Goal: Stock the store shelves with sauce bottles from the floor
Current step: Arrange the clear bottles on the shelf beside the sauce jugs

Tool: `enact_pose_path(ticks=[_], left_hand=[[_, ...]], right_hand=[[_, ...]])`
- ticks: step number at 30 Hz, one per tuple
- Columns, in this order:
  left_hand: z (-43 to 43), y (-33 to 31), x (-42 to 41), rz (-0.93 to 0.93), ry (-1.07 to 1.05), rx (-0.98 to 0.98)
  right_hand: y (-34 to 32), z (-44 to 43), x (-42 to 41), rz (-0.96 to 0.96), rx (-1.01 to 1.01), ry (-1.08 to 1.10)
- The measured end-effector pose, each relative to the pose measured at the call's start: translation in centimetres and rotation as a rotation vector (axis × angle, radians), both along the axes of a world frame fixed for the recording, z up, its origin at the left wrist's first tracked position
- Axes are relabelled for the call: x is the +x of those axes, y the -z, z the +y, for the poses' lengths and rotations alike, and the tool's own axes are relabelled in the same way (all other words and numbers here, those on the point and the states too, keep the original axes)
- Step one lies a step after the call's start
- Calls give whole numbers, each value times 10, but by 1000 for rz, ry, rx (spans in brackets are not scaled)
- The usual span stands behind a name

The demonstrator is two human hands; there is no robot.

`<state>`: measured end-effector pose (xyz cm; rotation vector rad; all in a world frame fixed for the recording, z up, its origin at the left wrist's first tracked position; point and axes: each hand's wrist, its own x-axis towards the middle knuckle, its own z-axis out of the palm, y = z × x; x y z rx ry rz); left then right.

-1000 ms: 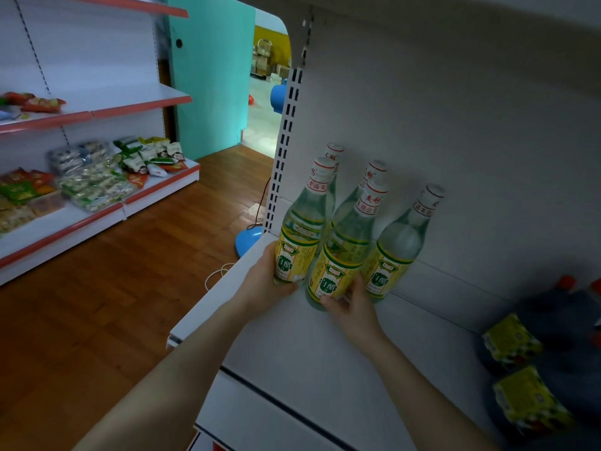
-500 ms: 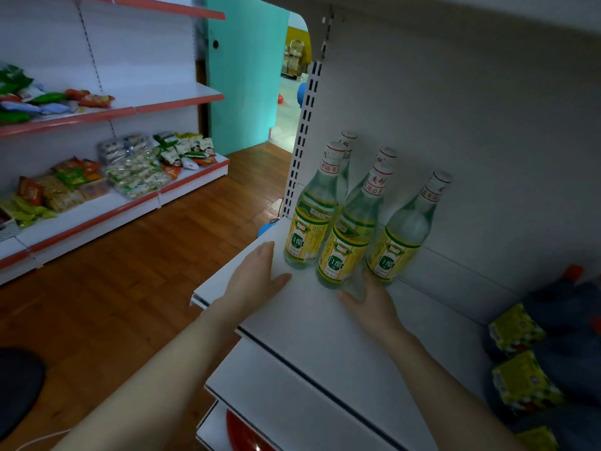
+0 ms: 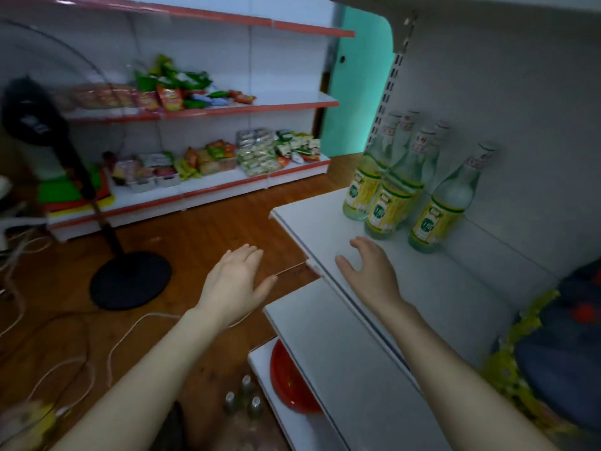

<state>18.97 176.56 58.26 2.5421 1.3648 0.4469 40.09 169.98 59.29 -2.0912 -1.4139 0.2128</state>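
Clear glass sauce bottles (image 3: pixel 387 203) with yellow-green labels and red-and-white caps stood upright in a tight cluster at the far left corner of a white store shelf (image 3: pixel 455 297), close to its back panel. One bottle stood slightly apart on the cluster's right side. More bottles (image 3: pixel 243 400) stood on the wooden floor (image 3: pixel 201 236) just beside the bottom shelf's front edge, only their grey capped tops showing, blurred.

The right hand (image 3: pixel 370 271) was released, fingers spread and relaxed, palm down over the shelf's front left edge, near the bottles but not touching them; whether it rested on the shelf could not be told. The left hand (image 3: pixel 234 281) was also released and held nothing, fingers straight, palm down, out past the shelf's left edge above the floor.

A second white shelf (image 3: pixel 335 359) stuck out below the first, and under it lay a red round dish (image 3: pixel 289 379). Dark bottles with yellow labels (image 3: pixel 553 362) lay blurred at the upper shelf's right end. A black pedestal fan (image 3: pixel 130 278) and loose white cables (image 3: pixel 107 356) were on the floor, with snack-filled shelving (image 3: pixel 227 157) along the far wall.
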Motion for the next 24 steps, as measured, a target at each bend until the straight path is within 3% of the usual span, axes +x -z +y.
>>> enact_pose_path(ticks=[6,11,24], left_hand=[[-66,25,-68,46,-120,-75],[-101,58,-110,87,-157,-157],[-158,211,-159,189,-178,-480]], right_hand=[[9,-21,-63,-14,2,-203],[41,-34,-106,2,-114,-283],[220,-86,-135,66,-483,-264]])
